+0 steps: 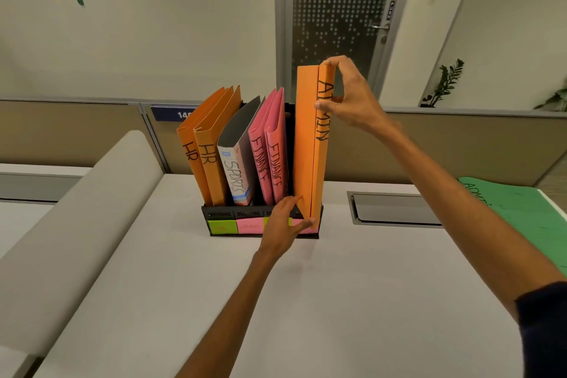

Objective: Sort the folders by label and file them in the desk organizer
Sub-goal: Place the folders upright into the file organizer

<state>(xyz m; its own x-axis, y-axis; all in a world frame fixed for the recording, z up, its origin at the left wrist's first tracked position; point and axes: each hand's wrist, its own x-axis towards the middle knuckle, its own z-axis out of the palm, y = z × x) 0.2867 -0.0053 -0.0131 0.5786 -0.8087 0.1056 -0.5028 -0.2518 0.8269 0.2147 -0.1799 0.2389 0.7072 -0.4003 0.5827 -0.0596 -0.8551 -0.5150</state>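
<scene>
Where the pale counter (306,301) meets the partition, a black desk organizer (221,215) stands with coloured sticky labels along its front lip. Its leftmost slot carries two orange HR folders (211,163), both leaning back to the left. Next to them a black-and-white SPORTS folder (236,172) tilts the same way, and beside that two pink FINANCE folders (270,159) lean in their own slot.

The left hand (283,224) reaches in low at the organizer's front right corner, fingers spread and pressed against the bottom edge of an orange ADMIN folder (306,138); its grip is not closed around anything, only steadying the folder's foot. That folder stands upright at the rightmost slot, its lower end at the organizer's lip, taller than the others. The right hand (346,98) pinches its upper spine, thumb on the lettered face and fingers curled over the top, so this grip is grasping the folder.

Further right, a recessed cable tray (395,209) sits in the counter, and a green folder (527,218) lies flat by the right edge, well apart from the organizer.
</scene>
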